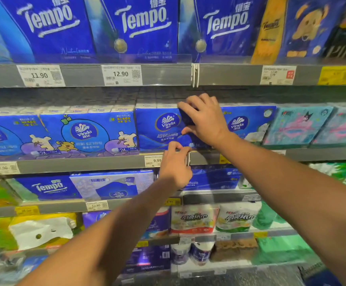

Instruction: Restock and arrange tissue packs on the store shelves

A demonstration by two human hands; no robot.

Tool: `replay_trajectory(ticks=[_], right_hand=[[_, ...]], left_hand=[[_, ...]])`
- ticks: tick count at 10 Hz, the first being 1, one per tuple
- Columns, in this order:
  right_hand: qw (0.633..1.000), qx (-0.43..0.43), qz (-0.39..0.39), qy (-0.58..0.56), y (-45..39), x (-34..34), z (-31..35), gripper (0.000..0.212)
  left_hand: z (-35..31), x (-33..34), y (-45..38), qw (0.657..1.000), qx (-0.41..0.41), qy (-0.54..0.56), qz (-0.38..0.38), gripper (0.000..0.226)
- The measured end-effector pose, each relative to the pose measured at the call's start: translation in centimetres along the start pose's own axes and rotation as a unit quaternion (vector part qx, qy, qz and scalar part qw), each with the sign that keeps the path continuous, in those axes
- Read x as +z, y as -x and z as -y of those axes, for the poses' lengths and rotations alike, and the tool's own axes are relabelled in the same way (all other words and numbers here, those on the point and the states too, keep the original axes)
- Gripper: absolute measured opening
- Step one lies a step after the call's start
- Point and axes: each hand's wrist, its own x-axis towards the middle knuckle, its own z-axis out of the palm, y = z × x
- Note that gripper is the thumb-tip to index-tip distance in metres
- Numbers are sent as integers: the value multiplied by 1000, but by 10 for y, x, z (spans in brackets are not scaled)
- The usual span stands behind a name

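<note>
A dark blue Vinda tissue pack (pixel 159 129) stands on the second shelf, in the middle of the row. My right hand (pixel 204 118) grips its upper right edge, fingers curled over the front and top. My left hand (pixel 176 164) pinches the pack's lower front edge at the shelf rail (pixel 81 165), just right of a 9.99 price tag (pixel 153 160). A second Vinda pack (pixel 248 122) stands right behind my right hand. Two lighter blue Vinda packs with cartoon animals (pixel 97 135) sit to the left.
Large Tempo packs (pixel 143 25) fill the top shelf above a grey price rail (pixel 168 75). Teal cartoon packs (pixel 297 124) sit at the right. Lower shelves hold more Tempo and Vinda packs (pixel 50 187), kitchen paper rolls (pixel 194 219) and yellow and green packs.
</note>
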Motion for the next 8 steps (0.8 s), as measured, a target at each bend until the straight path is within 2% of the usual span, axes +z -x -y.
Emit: replay_trajectory(ticks=[1, 2, 3, 4, 5, 6, 7, 8], right_hand=[[1000, 15, 18, -18, 1, -1, -1, 87], [998, 40, 36, -37, -1, -6, -1, 93], [995, 75, 35, -63, 4, -5, 7, 94], [990, 111, 61, -65, 2, -12, 17, 88], [986, 118, 100, -62, -1, -19, 21, 83], [978, 115, 154, -84, 3, -31, 23, 90], [968, 127, 119, -183, 31, -52, 30, 85], [938, 193, 67, -278, 68, -88, 48, 82]], left_hand=[[5, -3, 7, 996, 16, 37, -84, 43], [12, -13, 9, 994, -9, 18, -106, 44], [19, -26, 14, 997, -34, -7, -72, 53], [19, -40, 23, 997, -31, -5, -67, 53], [9, -56, 32, 995, -56, -1, -85, 50], [-9, -71, 47, 992, -80, 8, -93, 53], [-28, -81, 71, 991, -83, 18, -102, 54], [-44, -84, 95, 985, -112, 51, -119, 56]])
